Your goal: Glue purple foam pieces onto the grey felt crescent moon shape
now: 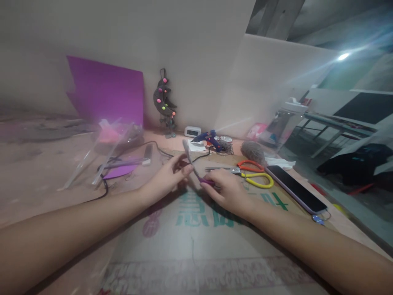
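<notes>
Grasping the purple near end of a thin, curved grey-and-purple strip [192, 163] in the right hand [227, 190], with thumb and fingers closed on it, probably to leave the far end free. Meeting the same strip with the left hand [172, 176], thumb at its edge, likely for steadiness; cannot tell whether pinched firmly or merely touched. Holding it nearly edge-on above a printed cardboard sheet [166, 254], presumably laid there to shield the table [167, 141]. Seeing just beyond, a blue glue gun [210, 139] with its nozzle over a white paper slip [196, 146], perhaps to catch drips. Finding scissors [236, 170] lying near the right hand with looped handles turned rightward, likely for easy pickup. Noting also a yarn ball [252, 152] farther back, apparently set aside yet within reach.
</notes>
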Demonstrator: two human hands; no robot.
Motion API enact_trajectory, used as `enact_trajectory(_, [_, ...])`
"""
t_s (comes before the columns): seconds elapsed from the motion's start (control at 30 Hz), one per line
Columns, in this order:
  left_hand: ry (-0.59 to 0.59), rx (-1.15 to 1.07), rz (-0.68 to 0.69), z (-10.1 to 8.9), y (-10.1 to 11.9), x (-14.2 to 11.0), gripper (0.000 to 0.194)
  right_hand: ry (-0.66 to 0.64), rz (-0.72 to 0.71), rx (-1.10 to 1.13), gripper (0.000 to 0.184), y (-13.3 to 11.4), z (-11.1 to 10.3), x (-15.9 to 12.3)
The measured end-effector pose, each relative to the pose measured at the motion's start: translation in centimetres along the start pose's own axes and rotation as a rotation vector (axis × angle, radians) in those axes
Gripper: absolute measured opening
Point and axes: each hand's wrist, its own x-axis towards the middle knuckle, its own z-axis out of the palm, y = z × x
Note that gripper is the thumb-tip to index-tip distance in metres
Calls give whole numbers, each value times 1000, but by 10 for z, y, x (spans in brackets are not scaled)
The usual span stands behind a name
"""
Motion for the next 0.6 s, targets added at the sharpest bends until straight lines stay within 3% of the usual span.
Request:
enact_trajectory(0.17, [42, 97, -13, 1, 2, -1, 31, -47, -232, -168, 23, -6, 1, -1])
enact_trajectory(0.33, [47, 70, -11, 4, 7, -1, 23, -67, -267, -190, 23, -7, 1, -2])
enact_trajectory(0.43, [2, 38, -19, 5, 1, -3, 27, -33, -189, -104, 16, -6, -3, -2])
enact_trajectory(0.53, [-47, 81, -49, 2, 1, -4, 34, 60, 0, 50, 11, 0, -7, -1])
enact_trajectory(0.6, [-48, 128, -95, -6, 12, -3, 27, 118, 125, 137, 11, 5, -8, -1])
